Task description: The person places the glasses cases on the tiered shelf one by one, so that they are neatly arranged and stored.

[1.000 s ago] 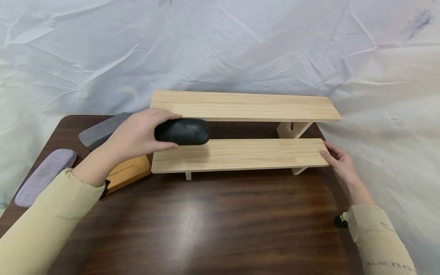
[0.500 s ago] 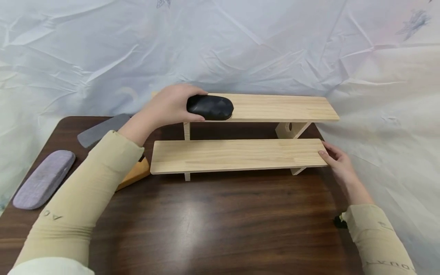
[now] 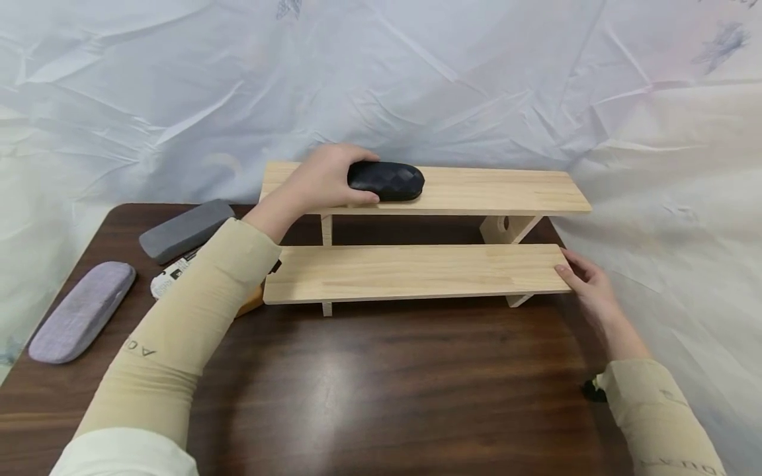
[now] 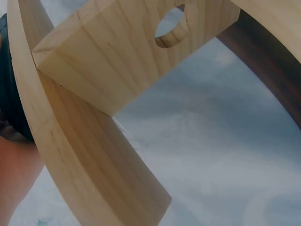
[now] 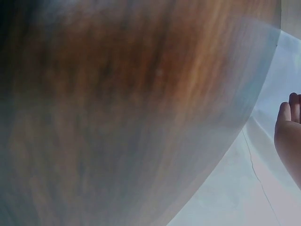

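Note:
My left hand (image 3: pixel 330 178) grips the left end of a black glasses case (image 3: pixel 394 182) with a faceted surface. The case lies over the upper board of a two-tier wooden shelf (image 3: pixel 500 192), left of its middle. Seen from below in the left wrist view, the dark case (image 4: pixel 13 94) is at the board's edge, beside a support (image 4: pixel 117 61) with a round hole. My right hand (image 3: pixel 592 287) holds the right end of the lower board (image 3: pixel 417 272), thumb on top. Only part of this hand (image 5: pixel 289 136) shows at the right wrist view's edge.
On the brown table (image 3: pixel 405 383), a grey glasses case (image 3: pixel 187 231) and a lavender one (image 3: pixel 83 311) lie to the left. Partly behind my left sleeve are a white printed item (image 3: pixel 169 274) and an orange-brown case (image 3: pixel 251 303). A pale sheet (image 3: pixel 381 79) hangs behind.
My left hand has carried the black glasses case right and back, from in front of the shelf's left part onto the upper board. The right hand has stayed at the lower board's end.

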Motion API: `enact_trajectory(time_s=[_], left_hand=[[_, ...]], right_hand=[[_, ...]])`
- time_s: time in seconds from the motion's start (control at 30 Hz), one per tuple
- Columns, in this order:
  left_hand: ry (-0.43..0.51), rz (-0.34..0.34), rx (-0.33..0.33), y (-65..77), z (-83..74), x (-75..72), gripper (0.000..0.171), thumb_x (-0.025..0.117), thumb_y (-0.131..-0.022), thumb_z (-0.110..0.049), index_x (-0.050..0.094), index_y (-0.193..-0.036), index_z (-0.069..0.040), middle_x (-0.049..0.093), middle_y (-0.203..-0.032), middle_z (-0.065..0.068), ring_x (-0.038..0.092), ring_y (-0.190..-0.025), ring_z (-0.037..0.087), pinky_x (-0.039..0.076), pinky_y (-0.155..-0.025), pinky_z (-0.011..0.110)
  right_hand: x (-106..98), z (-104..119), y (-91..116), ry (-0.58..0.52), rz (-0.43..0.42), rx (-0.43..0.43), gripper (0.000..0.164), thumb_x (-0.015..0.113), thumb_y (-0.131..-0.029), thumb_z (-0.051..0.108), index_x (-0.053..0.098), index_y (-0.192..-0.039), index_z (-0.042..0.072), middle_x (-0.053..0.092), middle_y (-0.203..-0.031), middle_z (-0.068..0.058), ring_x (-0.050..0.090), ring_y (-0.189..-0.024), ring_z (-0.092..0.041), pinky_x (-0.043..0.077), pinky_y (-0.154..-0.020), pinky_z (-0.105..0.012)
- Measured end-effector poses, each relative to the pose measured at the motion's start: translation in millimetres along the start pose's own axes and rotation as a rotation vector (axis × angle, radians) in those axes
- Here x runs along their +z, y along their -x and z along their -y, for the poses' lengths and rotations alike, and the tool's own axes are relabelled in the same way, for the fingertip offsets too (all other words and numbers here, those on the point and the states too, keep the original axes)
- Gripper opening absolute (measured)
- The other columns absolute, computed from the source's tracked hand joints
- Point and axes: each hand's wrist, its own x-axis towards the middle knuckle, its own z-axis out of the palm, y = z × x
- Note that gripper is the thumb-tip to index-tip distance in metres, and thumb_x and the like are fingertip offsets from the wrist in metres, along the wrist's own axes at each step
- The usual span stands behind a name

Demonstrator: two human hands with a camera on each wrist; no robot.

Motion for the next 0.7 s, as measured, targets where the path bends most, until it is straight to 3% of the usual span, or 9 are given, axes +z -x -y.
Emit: enact_trajectory(time_s=[0.3, 0.53, 0.7], left_hand=[[-0.023, 0.006, 0.003, -7.3, -3.8, 2.4, 0.075, 0.086, -0.089, -0.041, 0.059, -0.151, -0.007, 0.062, -0.152, 0.012, 0.056, -0.141, 0.031, 0.043, -0.119, 0.048], [-0.030, 0.017, -0.003, -3.5, -4.3, 4.1, 0.077, 0.086, -0.090, -0.042, 0.057, -0.153, -0.008, 0.058, -0.156, 0.013, 0.052, -0.145, 0.031, 0.041, -0.122, 0.048], [-0.031, 0.027, 0.011, -0.3, -2.1, -0.6, 0.079, 0.084, -0.092, -0.041, 0.052, -0.156, -0.007, 0.054, -0.159, 0.013, 0.046, -0.152, 0.032, 0.035, -0.128, 0.047]], right_hand=[[0.3, 0.9, -0.6, -0.078, -0.013, 0.011, 0.053, 0.063, -0.105, 0.002, 0.052, -0.157, 0.005, 0.068, -0.119, 0.028, 0.061, -0.102, 0.010, 0.049, -0.084, -0.003], [4.7, -0.4, -0.5, -0.012, -0.012, 0.011, 0.052, 0.065, -0.105, 0.004, 0.053, -0.156, 0.004, 0.066, -0.118, 0.031, 0.060, -0.102, 0.012, 0.049, -0.083, -0.002], [6.8, -0.5, -0.1, -0.028, -0.016, 0.015, 0.053, 0.065, -0.105, 0.005, 0.052, -0.156, 0.004, 0.065, -0.120, 0.030, 0.059, -0.104, 0.011, 0.048, -0.085, -0.002]])
